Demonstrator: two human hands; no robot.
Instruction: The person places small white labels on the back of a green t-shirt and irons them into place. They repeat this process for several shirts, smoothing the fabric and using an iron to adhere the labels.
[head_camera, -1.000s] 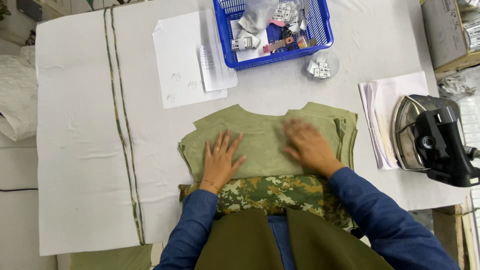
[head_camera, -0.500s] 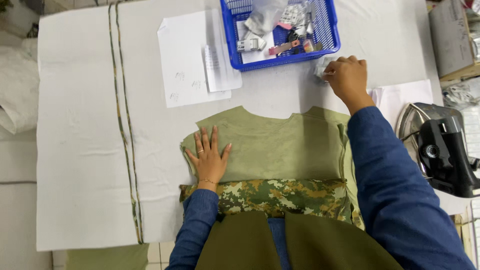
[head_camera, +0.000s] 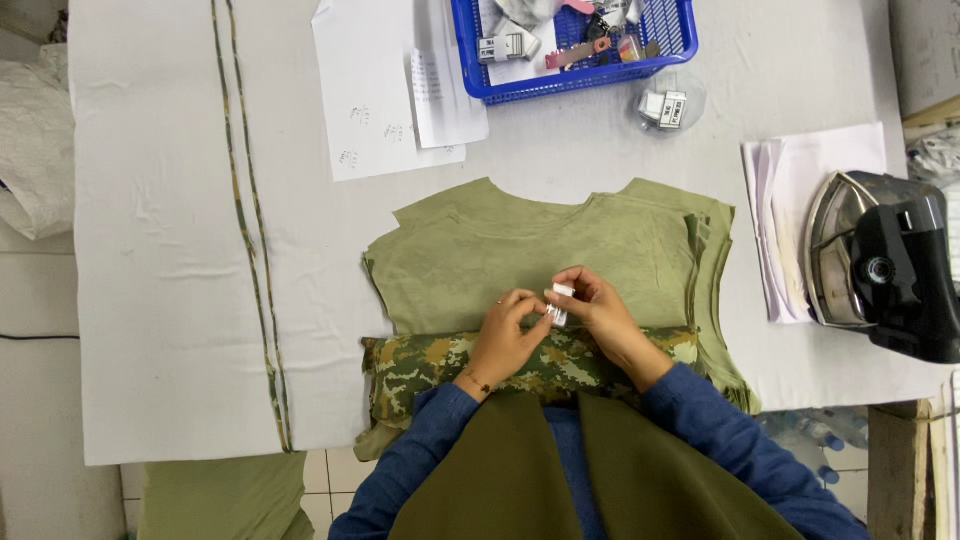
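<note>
View from above a white-covered table (head_camera: 170, 300). The left hand (head_camera: 505, 335) and right hand (head_camera: 598, 312) meet over a stack of olive-green fabric pieces (head_camera: 480, 250), fingertips pinched together on a small white label (head_camera: 558, 303) held between them just above the cloth. The stack lies flat near the table's front edge, its lower part covered by a band of camouflage fabric (head_camera: 430, 365). Beyond the stack lie sheets of white paper (head_camera: 385, 110), a blue plastic basket (head_camera: 470, 60) holding small items, and a clear round dish (head_camera: 672, 103) with more white labels. To the right, a dark iron (head_camera: 885, 265) rests beside a pile of pale paper sheets (head_camera: 790, 200).
</note>
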